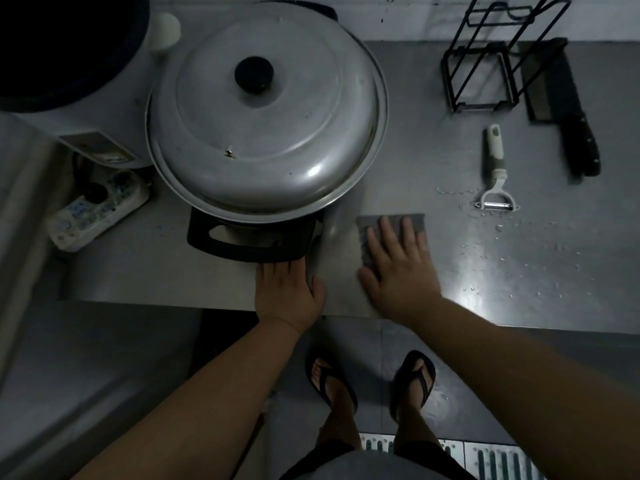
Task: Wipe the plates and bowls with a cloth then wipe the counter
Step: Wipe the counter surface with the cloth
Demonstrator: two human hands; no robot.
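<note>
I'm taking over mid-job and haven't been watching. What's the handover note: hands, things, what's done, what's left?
Left hand: flat on the counter, fingertips at the black base under the lidded pot.
Right hand: fingers straight, pressing the grey cloth onto the counter.
Done: no plates or bowls are in view; counter wiping is under way.
Left: water drops to the right of the cloth, around the peeler.
</note>
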